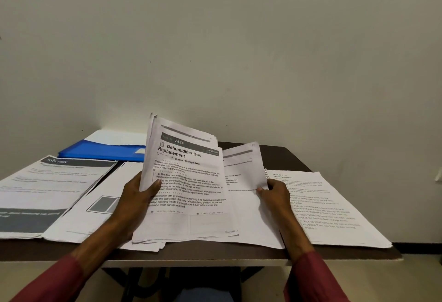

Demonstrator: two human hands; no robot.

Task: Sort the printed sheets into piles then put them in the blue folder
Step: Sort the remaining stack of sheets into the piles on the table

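Observation:
My left hand (137,196) grips a stack of printed sheets (186,182), held tilted up above the table; its top page reads "Dehumidifier Box Replacement". My right hand (275,190) pinches the right edge of a single sheet (246,172) pulled out to the right of that stack. The blue folder (102,151) lies at the back left of the table with a white sheet on it. On the table sit a "Kitchen" pile (47,189) at the left, a pile (100,208) under my left wrist, and a text pile (330,208) at the right.
The dark brown table (287,155) stands against a plain pale wall. Its front edge runs just below the papers, and the right pile reaches close to the table's right corner. Floor shows at the far right.

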